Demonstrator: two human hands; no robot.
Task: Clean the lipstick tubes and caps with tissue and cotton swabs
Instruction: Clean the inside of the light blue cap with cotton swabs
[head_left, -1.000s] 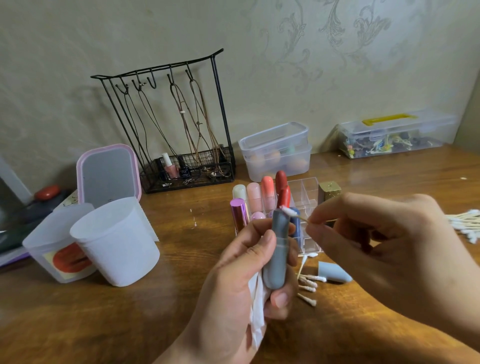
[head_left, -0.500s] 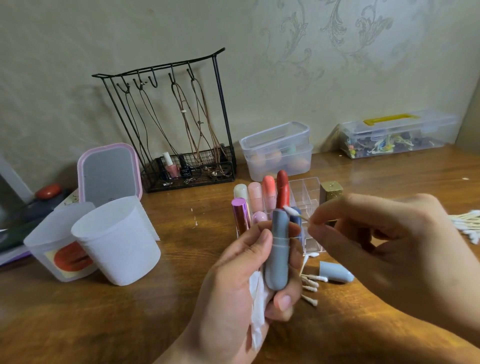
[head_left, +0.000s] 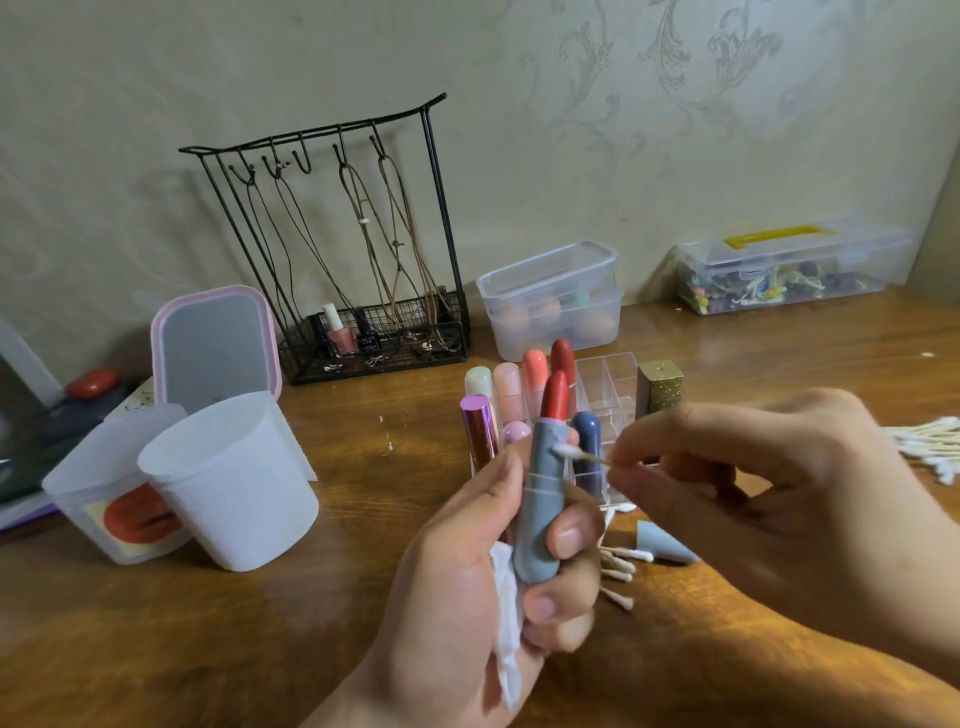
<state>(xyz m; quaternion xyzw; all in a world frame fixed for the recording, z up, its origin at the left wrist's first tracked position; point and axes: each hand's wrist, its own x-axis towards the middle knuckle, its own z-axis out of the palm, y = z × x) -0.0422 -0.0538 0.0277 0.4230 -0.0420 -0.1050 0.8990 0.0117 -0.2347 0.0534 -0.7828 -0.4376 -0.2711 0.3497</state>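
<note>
The left hand (head_left: 467, 582) grips an upright grey lipstick tube (head_left: 540, 509) and a tissue (head_left: 506, 623) at centre frame, while from three o'clock the right hand (head_left: 753, 499) pinches a cotton swab (head_left: 579, 455), its tip touching the tube's collar below the red bullet.

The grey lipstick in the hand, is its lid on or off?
Off. The left hand holds the grey lipstick with its red tip bare, and the grey cap lies on the table.

wall (head_left: 675, 156): beige, scroll-patterned | table (head_left: 260, 649): glossy brown wood | light: dim, warm
</note>
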